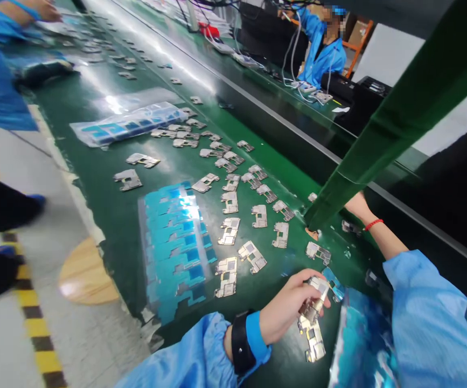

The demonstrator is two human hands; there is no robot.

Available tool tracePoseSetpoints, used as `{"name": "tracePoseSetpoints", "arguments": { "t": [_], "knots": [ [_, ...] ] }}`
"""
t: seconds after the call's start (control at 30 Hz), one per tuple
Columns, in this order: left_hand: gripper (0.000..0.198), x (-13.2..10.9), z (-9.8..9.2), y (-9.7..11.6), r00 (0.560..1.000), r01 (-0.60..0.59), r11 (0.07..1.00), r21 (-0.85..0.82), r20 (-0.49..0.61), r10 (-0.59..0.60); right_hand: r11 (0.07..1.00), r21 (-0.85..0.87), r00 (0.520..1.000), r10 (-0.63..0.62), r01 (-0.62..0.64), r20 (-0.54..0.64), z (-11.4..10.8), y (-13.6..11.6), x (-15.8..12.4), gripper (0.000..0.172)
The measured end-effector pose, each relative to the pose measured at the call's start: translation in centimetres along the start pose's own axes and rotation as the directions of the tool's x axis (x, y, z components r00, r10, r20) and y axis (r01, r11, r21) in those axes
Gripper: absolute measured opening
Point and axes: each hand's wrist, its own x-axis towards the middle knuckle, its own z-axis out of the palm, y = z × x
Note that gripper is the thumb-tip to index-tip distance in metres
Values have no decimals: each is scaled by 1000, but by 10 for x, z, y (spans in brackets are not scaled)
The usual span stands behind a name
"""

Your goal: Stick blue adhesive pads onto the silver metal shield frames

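- Head view: the left hand (285, 304), with a black strap and blue band at its wrist, grasps a silvery, notched metal-covered circuit board (317, 293) over the dark green worktop (176, 167).
- Just below it is a gold-toned, cut-out circuit board (315, 345); beside the fingertips, a blue-faced board (333, 283).
- The right hand (356, 205), above a red cord bracelet (374, 224), is partly hidden behind the slanting green post (382, 129); whether it grips anything cannot be told.
- Left of the scattered silvery boards (229, 230) lies a clear plastic sheet of bright-blue cut-out shapes (172, 253).
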Motion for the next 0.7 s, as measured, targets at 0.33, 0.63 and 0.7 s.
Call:
{"name": "tracePoseSetpoints", "arguments": {
  "t": [0.33, 0.63, 0.7],
  "knots": [
    [40, -3, -2, 1, 999, -52, 995, 88, -3, 52, 997, -30, 993, 73, -76, -94, -88, -25, -229, 59],
    [42, -1, 0, -1, 993, -121, 969, 214, 27, 118, 1000, -8, 994, 17, -17, 105, -44, -45, -254, 56],
    [48, 0, -2, -1, 989, -149, 963, 226, 40, 144, 1000, -10, 992, 8, -7, 125, -40, -42, -250, 55]
  ]
}}
